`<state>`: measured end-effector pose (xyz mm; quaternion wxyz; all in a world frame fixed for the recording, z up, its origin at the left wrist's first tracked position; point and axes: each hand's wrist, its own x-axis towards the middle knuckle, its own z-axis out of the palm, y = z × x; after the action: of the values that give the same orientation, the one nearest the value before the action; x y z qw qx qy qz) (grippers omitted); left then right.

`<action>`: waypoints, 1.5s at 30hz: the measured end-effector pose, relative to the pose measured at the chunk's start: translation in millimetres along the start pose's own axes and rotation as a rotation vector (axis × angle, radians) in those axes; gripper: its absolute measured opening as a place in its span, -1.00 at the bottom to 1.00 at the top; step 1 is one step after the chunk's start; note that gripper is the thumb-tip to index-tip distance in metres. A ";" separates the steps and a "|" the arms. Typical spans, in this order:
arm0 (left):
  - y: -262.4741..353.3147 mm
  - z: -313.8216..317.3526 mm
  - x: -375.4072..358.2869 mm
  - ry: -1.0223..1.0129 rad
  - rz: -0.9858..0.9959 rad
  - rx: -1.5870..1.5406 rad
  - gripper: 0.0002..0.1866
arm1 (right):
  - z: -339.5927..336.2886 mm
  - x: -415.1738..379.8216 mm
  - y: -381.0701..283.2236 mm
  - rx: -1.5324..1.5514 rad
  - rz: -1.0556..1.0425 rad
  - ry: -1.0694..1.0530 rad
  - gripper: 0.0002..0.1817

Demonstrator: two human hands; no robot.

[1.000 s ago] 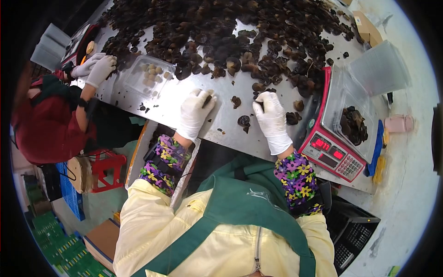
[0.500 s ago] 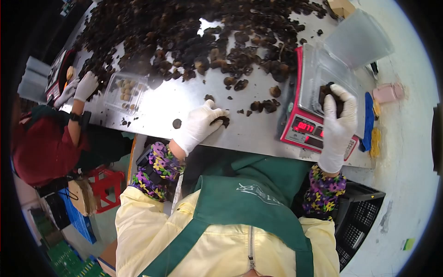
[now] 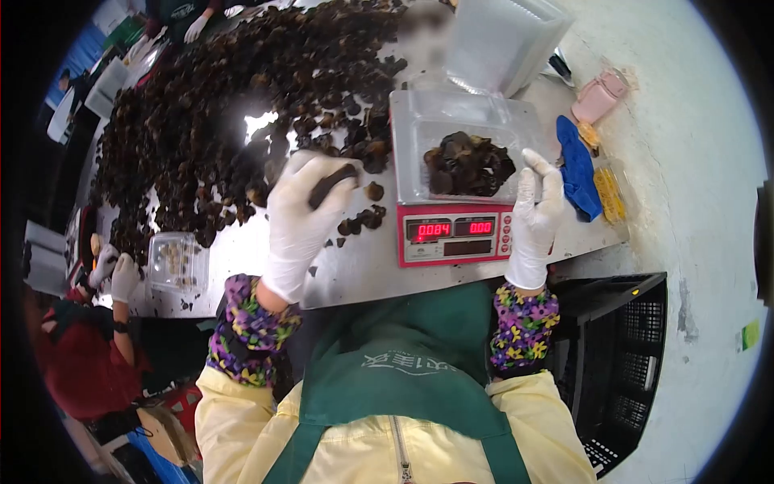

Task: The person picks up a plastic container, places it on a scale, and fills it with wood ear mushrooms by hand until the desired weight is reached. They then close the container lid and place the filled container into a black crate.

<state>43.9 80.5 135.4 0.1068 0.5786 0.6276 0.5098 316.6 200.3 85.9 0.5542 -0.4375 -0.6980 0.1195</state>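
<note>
My left hand, in a white glove, is raised over the steel table with its fingers closed round a dark wood ear mushroom. Beside the red scale, my gloved right hand has its fingers apart and nothing visible in them. A clear plastic tray rests on the scale and holds a small heap of wood ear mushrooms. The scale's display reads 0.084 and 0.00. A few loose mushrooms lie left of the scale.
A large pile of wood ear mushrooms covers the far table. Stacked clear trays stand behind the scale. A blue cloth and a pink bottle lie right. At left, a co-worker's gloved hand is near another clear tray.
My left hand has lifted off the table with a mushroom. My right hand has let go of the mushrooms in the tray and moved to its right side. The display rose from 0.077.
</note>
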 end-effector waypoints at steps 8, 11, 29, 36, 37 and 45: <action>24.8 144.2 74.7 -0.310 0.409 0.165 -0.76 | -12.8 -18.5 16.3 -0.017 0.021 0.010 -0.80; 18.1 159.2 72.7 -0.452 0.439 0.456 -0.57 | -13.3 -15.4 16.8 -0.030 -0.009 0.013 -0.80; -20.3 112.2 40.8 -0.339 0.259 0.351 -0.36 | 20.2 6.3 10.1 -0.188 -0.106 -0.190 -0.61; -32.5 80.2 27.3 -0.175 0.282 0.032 -0.36 | 5.4 -5.1 -13.7 -0.284 -0.193 -0.040 -0.64; -47.5 69.9 26.6 -0.152 0.242 0.089 -0.37 | -0.7 -12.0 -18.6 -0.254 -0.243 -0.017 -0.65; -169.0 12.1 14.8 -0.335 0.072 0.566 -0.54 | -3.8 -95.3 -37.1 -0.144 -0.243 -0.200 -0.68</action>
<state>-56.2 131.2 7.5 0.0255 0.6830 0.6971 0.2165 302.5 106.5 47.7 0.4596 -0.3744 -0.8041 0.0441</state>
